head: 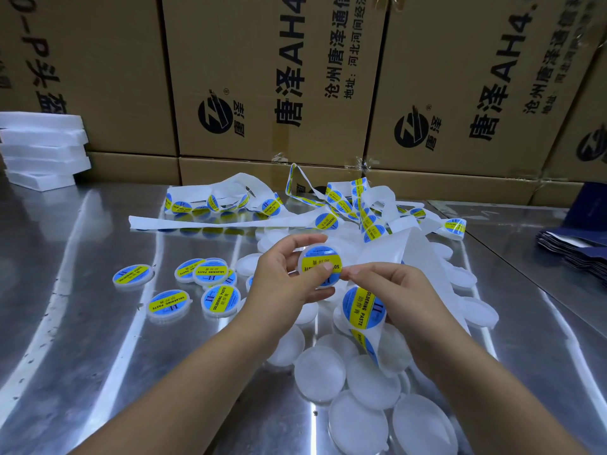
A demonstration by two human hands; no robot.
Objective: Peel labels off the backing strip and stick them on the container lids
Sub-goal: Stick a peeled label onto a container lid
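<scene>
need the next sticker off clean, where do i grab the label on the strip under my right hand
Probably its exposed left rim, pinched from the left. The label lies flat on the backing strip, so only a lifted edge gives a grip, and the right hand covers its right side.
</scene>
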